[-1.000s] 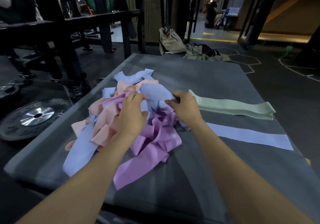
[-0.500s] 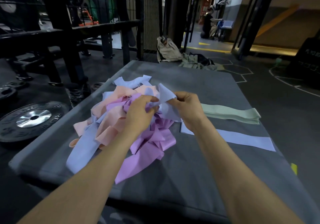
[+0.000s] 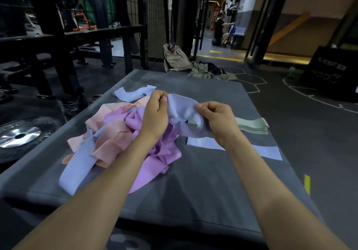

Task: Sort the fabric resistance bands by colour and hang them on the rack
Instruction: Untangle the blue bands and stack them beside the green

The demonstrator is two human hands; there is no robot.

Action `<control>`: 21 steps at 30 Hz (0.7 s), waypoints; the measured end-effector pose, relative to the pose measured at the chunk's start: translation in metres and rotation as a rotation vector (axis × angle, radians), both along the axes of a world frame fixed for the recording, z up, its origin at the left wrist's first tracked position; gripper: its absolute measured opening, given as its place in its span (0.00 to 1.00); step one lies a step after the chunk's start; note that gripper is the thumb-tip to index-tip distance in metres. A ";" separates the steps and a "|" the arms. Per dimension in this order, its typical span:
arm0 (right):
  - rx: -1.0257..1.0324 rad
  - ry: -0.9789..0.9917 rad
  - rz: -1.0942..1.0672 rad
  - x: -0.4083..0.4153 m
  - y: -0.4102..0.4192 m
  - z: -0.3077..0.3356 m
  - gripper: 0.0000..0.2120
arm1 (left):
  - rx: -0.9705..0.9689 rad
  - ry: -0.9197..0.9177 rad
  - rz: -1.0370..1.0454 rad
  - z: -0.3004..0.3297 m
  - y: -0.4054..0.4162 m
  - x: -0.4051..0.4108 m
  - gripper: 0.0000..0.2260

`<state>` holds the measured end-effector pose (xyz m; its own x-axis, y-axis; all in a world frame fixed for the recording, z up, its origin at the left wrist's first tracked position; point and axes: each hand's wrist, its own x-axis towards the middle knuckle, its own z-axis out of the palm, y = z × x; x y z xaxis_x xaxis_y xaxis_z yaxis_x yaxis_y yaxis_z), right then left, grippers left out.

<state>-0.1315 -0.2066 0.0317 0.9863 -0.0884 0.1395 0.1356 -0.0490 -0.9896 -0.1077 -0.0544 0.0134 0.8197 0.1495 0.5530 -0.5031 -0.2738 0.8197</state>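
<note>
**A:** What has just changed?

**B:** Both hands have come up off the heap. The left hand [image 3: 155, 112] and right hand [image 3: 217, 122] now pinch a pale blue fabric resistance band [image 3: 182, 114] between curled fingers and thumbs, holding it open above the grey padded mat [image 3: 193, 191]. A second ago they were buried in the tangle.

**A:** What does that mean for the sorting?

**B:** One blue band looks freed, likely bound for the flat blue strip [image 3: 271, 152] lying to the right.

**A:** What else is around?

**B:** A folded stack of pale green bands [image 3: 253, 126] beyond the blue strip. The mixed heap of peach, purple and blue bands [image 3: 120, 137] remains at left, unsorted. A steel weight plate [image 3: 19, 135] lies on the floor at left. No hanging rack is identifiable.
</note>
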 end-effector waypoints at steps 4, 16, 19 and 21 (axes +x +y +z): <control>0.120 -0.043 0.005 -0.004 -0.014 0.001 0.12 | -0.056 0.057 -0.124 0.004 -0.002 -0.002 0.12; 0.468 -0.034 -0.168 -0.008 -0.044 -0.006 0.15 | 0.173 0.227 -0.274 -0.012 0.009 0.000 0.07; 0.356 -0.006 -0.103 -0.008 -0.043 -0.013 0.13 | -0.095 0.175 -0.319 -0.002 0.006 -0.003 0.09; 0.302 -0.038 -0.078 -0.008 -0.042 -0.014 0.13 | -0.282 0.190 -0.351 0.004 0.005 -0.005 0.09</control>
<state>-0.1398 -0.2488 0.0178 0.9694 -0.2071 0.1319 0.1802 0.2351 -0.9551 -0.1122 -0.0495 0.0175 0.9298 -0.0318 0.3667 -0.3598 0.1315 0.9237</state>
